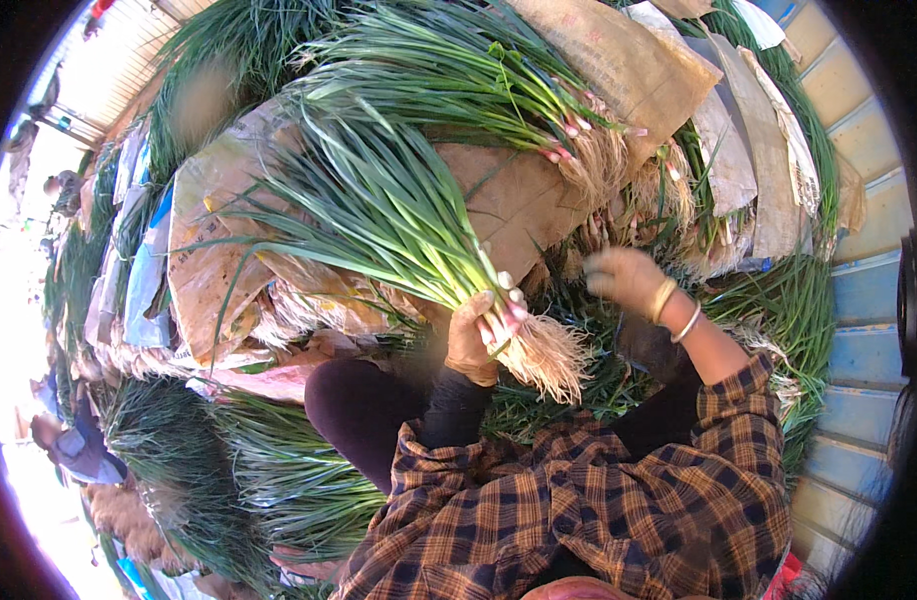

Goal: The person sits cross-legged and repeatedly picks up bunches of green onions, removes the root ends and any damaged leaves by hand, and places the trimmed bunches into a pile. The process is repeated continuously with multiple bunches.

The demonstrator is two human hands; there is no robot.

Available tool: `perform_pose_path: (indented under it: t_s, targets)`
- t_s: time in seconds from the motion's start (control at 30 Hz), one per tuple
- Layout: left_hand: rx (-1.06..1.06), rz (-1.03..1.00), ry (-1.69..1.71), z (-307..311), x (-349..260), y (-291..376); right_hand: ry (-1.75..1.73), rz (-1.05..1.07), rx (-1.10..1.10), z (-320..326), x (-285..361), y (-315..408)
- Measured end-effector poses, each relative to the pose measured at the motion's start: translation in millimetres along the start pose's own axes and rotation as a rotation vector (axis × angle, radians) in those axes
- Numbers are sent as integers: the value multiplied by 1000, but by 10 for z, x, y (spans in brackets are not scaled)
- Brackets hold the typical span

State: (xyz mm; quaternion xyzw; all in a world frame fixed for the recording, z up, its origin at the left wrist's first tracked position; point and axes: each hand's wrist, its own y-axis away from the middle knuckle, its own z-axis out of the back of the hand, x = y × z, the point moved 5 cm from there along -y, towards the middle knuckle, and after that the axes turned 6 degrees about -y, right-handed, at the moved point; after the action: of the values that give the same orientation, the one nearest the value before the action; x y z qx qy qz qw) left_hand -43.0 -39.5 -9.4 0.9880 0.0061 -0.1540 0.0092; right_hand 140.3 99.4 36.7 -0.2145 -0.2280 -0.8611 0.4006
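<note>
My left hand (pixel 472 341), in a tan glove, grips a bunch of green garlic (pixel 421 225) near its white and pinkish bulbs. The long leaves fan out to the upper left, and the pale roots (pixel 552 356) hang free on the right. My right hand (pixel 631 281) is raised to the right of the bunch, apart from it. Motion blur hides its fingers, and nothing can be made out in them. Beyond my hands, a larger pile of green garlic (pixel 458 82) lies on brown sacking (pixel 503 180), roots to the right.
A brown paper sack (pixel 616 67) and pale sacks (pixel 758 142) cover bundles at upper right. Another sack (pixel 211 262) drapes over stacked bundles at left. More leaves (pixel 301 465) lie by my knee (pixel 361 412). Blue and cream metal panelling (pixel 863 300) bounds the right; another person (pixel 83 450) is far left.
</note>
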Motion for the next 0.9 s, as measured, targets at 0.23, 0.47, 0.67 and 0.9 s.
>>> perform_pose_path:
  t_s: [0.23, 0.47, 0.67, 0.9]
  targets:
    - [27, -55, 106, -115, 46, -64, 263, 47, -725, 570, -219, -1181]
    - [-179, -115, -34, -53, -9, -105, -951, -84, -536, 942, -547, -448]
    - [-110, -115, 32, -35, -24, -94, -1703, 169, -1012, 1600, -1619, 1699]
    - [-36, -52, 3, -130, 141, -47, -1556, 286, -1291, 1457, -1800, 3309]
